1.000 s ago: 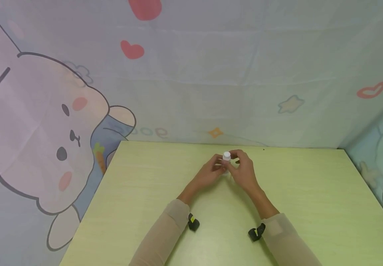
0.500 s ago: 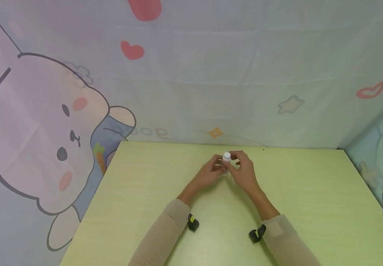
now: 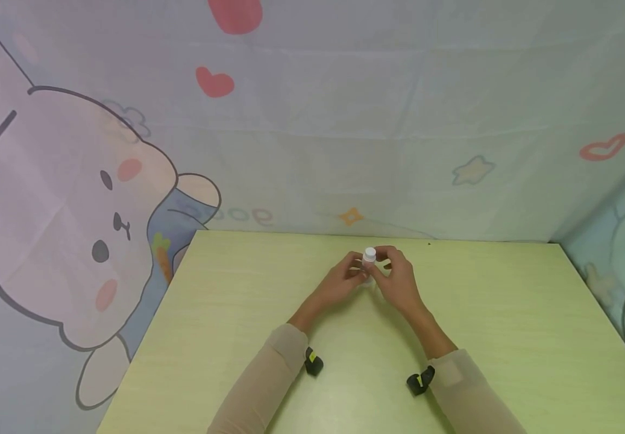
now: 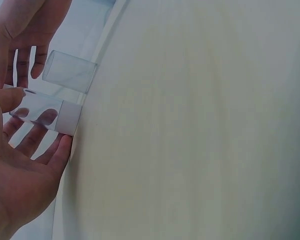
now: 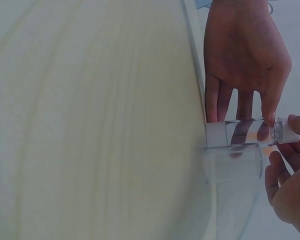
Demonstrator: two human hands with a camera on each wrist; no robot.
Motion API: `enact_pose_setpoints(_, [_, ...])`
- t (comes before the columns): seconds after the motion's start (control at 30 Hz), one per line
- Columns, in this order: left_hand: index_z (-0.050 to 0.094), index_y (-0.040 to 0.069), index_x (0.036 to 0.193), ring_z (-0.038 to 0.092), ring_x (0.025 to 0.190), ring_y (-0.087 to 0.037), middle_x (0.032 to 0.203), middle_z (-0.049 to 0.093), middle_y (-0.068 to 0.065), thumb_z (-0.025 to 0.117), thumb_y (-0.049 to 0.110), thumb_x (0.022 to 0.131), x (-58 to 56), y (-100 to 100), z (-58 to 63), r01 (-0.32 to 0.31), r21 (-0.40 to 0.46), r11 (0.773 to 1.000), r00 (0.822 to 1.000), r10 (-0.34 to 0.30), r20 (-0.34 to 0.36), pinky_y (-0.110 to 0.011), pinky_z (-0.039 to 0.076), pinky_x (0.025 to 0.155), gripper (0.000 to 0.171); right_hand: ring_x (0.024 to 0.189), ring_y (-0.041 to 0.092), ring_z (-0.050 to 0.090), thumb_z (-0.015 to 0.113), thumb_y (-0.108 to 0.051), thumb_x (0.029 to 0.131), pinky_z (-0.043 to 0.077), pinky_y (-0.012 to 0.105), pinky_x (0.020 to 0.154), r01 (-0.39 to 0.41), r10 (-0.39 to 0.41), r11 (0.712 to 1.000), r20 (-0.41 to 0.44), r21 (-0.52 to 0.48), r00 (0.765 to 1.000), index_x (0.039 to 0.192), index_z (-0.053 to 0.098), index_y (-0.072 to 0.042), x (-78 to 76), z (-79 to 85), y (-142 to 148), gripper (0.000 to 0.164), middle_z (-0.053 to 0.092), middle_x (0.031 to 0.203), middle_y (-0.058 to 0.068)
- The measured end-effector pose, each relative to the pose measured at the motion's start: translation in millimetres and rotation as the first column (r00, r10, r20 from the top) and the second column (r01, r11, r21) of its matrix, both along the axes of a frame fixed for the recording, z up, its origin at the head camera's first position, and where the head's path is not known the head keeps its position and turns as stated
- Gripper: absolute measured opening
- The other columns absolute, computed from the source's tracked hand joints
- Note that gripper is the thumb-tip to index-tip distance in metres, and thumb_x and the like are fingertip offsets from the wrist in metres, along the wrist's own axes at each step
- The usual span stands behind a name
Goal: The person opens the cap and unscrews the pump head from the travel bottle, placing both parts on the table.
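Observation:
A small clear bottle [image 3: 369, 260] stands upright between both hands near the table's far side. Its lowest part looks whitish in the left wrist view. My left hand [image 3: 339, 282] grips the bottle's body, fingers behind and thumb in front, seen through the clear wall [image 5: 242, 132]. At the bottle's top, my right hand [image 3: 399, 282] has its thumb against the white cap [image 5: 288, 131] and its fingers curled beneath in the right wrist view. Beside the bottle, under the right hand, a clear open-topped cup [image 4: 70, 72] stands on the table.
The pale yellow-green table [image 3: 236, 289] ends a short way beyond the hands, at a cloth backdrop [image 3: 312, 120] with a printed rabbit and hearts. Black wrist cameras [image 3: 419, 380] sit on both forearms. A tiny dark speck [image 3: 429, 244] lies near the far edge.

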State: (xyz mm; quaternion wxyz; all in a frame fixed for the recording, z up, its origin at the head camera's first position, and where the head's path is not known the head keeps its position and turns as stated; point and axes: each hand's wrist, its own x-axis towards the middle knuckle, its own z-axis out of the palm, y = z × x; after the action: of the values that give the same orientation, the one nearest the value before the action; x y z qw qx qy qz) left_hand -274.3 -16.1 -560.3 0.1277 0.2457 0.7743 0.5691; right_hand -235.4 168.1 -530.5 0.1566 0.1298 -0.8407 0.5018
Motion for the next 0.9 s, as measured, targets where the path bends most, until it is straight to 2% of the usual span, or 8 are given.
enact_pose_setpoints(0.5, [0.053,0.024,0.142,0.061,0.135,-0.033,0.144,0.061,-0.007,0.061,0.035,0.110,-0.2,-0.5,-0.8,0.006,0.002,1.000,1.000,-0.006,-0.001,-0.043,0.055,0.107,0.035,0.115,0.033,0.058,0.072,-0.018,0.104,0.052,0.056,0.094,-0.015,0.016,0.999,-0.021,0.046,1.000,0.131,0.063,0.000,-0.3,2.9,3.2,0.034,0.067,0.125,0.017])
enact_pose_setpoints(0.9, [0.052,0.023,0.144,0.060,0.137,-0.034,0.146,0.059,-0.008,0.059,0.032,0.111,1.6,-0.7,1.3,0.004,-0.006,1.000,1.000,-0.004,0.000,-0.043,0.055,0.107,0.035,0.116,0.033,0.058,0.071,-0.017,0.104,0.051,0.058,0.095,-0.026,0.027,0.999,-0.013,0.034,1.000,0.133,0.063,0.000,-0.4,5.0,5.3,0.035,0.067,0.125,0.017])
